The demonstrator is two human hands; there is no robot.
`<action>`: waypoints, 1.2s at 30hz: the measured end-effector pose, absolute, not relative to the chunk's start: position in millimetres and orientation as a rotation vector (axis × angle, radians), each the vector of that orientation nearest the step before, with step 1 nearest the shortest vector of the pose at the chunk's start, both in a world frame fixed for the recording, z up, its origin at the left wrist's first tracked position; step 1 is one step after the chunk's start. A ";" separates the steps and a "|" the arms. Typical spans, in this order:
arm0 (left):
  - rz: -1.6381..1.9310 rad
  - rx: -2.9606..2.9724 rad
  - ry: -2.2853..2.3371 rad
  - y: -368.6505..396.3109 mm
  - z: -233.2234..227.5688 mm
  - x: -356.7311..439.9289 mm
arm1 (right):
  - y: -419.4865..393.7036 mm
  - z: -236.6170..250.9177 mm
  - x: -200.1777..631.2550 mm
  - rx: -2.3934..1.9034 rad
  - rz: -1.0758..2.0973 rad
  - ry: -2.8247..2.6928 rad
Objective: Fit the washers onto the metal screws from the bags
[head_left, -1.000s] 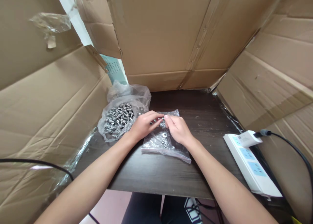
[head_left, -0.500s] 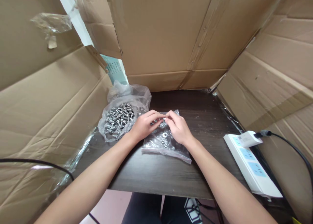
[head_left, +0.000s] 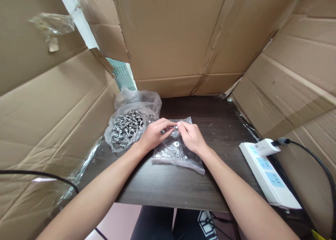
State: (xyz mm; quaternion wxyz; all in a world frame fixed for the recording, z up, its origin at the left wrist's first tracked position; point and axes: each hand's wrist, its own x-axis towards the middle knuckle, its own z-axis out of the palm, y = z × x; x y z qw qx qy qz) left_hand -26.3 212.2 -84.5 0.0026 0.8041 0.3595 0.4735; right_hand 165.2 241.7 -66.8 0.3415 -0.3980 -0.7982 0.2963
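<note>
Pinching metal fasteners (head_left: 176,127), 2 curled hands (head_left: 154,133) (head_left: 192,136) sit well back from the table's front edge (head_left: 170,205).

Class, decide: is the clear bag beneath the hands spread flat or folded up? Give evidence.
Spread flat: the clear bag lies broad side up on the dark table, its near edge stretched between two corners.

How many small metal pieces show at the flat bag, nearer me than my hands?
4: a wide washer, a small ring nearer you, a second ring nearer still, and a blurred piece to their right. Your right hand may hide more.
</note>
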 end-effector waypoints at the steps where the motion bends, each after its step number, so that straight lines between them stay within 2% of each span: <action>1: 1.482 2.522 1.134 212.4 -84.4 -26.5 | 241.9 -67.2 165.4 -1.051 0.760 -2.070; 9: 1.476 2.533 1.134 213.7 -85.9 -29.7 | 240.6 -68.3 164.1 -0.946 0.850 -2.062; 16: 1.459 2.529 1.142 212.5 -84.0 -27.9 | 241.6 -70.8 165.5 -1.051 0.760 -2.100; 36: 1.443 2.527 1.197 212.3 -84.4 -31.1 | 241.6 -75.8 159.6 -0.936 0.658 -2.080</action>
